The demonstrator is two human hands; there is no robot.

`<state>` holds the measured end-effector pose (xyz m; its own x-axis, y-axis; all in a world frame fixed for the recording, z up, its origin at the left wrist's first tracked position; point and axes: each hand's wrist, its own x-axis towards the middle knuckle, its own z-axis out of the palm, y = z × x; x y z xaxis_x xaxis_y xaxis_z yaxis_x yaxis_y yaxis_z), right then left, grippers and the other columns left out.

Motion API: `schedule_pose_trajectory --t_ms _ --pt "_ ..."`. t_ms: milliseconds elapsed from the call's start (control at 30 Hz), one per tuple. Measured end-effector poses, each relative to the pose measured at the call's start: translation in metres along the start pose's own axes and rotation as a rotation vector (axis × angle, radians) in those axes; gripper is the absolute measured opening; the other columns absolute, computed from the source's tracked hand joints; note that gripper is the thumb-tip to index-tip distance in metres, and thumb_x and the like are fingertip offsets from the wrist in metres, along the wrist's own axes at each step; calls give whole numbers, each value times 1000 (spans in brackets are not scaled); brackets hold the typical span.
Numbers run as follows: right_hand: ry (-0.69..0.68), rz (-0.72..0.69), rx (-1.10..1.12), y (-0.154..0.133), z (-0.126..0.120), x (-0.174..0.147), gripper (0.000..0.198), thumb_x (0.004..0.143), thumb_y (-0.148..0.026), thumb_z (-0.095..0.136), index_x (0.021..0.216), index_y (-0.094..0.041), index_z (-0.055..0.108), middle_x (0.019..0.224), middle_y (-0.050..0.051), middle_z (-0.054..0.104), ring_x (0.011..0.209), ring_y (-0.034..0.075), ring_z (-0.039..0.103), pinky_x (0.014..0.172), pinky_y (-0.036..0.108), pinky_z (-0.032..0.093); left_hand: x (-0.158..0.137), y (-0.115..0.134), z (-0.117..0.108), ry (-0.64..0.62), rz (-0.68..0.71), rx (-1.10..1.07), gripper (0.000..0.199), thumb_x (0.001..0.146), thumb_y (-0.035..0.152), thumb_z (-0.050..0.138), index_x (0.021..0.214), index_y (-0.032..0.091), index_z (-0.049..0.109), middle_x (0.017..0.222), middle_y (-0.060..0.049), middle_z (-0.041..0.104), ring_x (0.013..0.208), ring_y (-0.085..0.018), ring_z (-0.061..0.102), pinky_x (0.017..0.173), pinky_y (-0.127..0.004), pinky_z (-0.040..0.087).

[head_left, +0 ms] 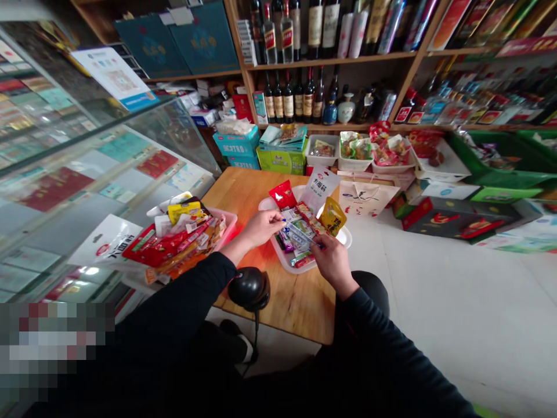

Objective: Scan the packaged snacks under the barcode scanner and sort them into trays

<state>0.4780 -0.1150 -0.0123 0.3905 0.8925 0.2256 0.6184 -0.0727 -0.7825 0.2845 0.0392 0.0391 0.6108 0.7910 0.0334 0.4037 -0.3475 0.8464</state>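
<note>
Shop shelving full of bottles (304, 96) and boxed goods fills the wall beyond my wooden worktop (300, 302), and I take the white tray (282, 261) on that worktop as my landmark. Far to the tray's left stands a glass display case (87, 168); between case and tray sits a pink basket (228, 220) heaped with snack packets. Just below the tray's left corner rests a black barcode scanner (250, 287). My left hand (261, 227) reaches over the tray's left edge, fingers pinched shut on one end of a slim packet (298, 231). That packet lies across the tray's middle, above the other small packets piled there. My right hand (333, 258), at the tray's right edge, is closed on the packet's other end. Beyond the tray a white paper bag (368, 197) stands on the floor.
</note>
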Motion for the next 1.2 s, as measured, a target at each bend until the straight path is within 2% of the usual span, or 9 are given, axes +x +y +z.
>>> schedule_pose_trajectory --t_ms 100,233,367,467,633,800,967,1067,1200 --pt "16 -3 -55 10 -2 0 17 87 -27 60 94 -22 75 97 8 73 93 24 66 81 32 50 18 -5 11 -4 6 63 23 82 40 68 83 17 70 73 -2 68 66 -16 60 61 -28 43" --pt "48 -16 -109 22 -1 0 19 88 -24 61 102 -22 73 97 8 73 92 25 66 83 34 50 36 -14 26 -14 -9 17 21 81 36 70 91 17 72 79 -4 71 69 -17 64 64 -29 48" --pt "88 -105 -116 32 1 -1 22 89 -23 60 108 -20 72 100 9 73 96 26 65 89 38 51 44 -13 34 9 -3 -79 26 79 32 73 99 16 70 90 -7 75 83 -19 70 77 -33 55" --pt "138 -187 -102 37 2 -4 25 89 -19 60 112 -18 70 108 12 71 103 28 62 94 42 51 42 -6 31 31 15 -79 28 78 31 75 100 14 69 98 -10 75 91 -20 71 87 -36 56" --pt "193 -297 -55 32 2 -16 20 90 -15 59 107 -19 69 112 13 69 109 28 61 99 45 51 25 9 14 8 -2 -31 27 83 36 72 99 15 71 94 -9 75 86 -19 71 83 -36 56" --pt "147 -332 5 10 -2 -38 13 96 -18 56 100 -19 68 103 10 70 99 25 64 93 41 52 -9 34 -7 7 -5 -35 31 85 41 72 102 16 72 97 -8 76 86 -19 71 84 -35 56" --pt "7 -297 78 1 2 -77 15 101 -25 54 100 -20 68 92 7 72 87 21 68 80 32 53 -67 46 -32 129 7 -28 32 88 44 69 106 17 72 104 -9 76 94 -20 71 88 -36 57" --pt "-31 -246 62 11 5 -101 17 102 -27 53 96 -20 67 88 6 73 81 19 69 75 29 52 -113 32 -45 253 -60 -62 34 90 47 67 105 17 71 104 -9 76 92 -21 72 87 -36 58" --pt "-16 -190 -17 34 -3 -122 21 103 -30 51 94 -20 66 86 6 73 77 19 69 74 29 50 -185 -6 -56 443 -199 -65 36 91 51 62 100 17 71 96 -7 75 82 -21 71 74 -32 58"
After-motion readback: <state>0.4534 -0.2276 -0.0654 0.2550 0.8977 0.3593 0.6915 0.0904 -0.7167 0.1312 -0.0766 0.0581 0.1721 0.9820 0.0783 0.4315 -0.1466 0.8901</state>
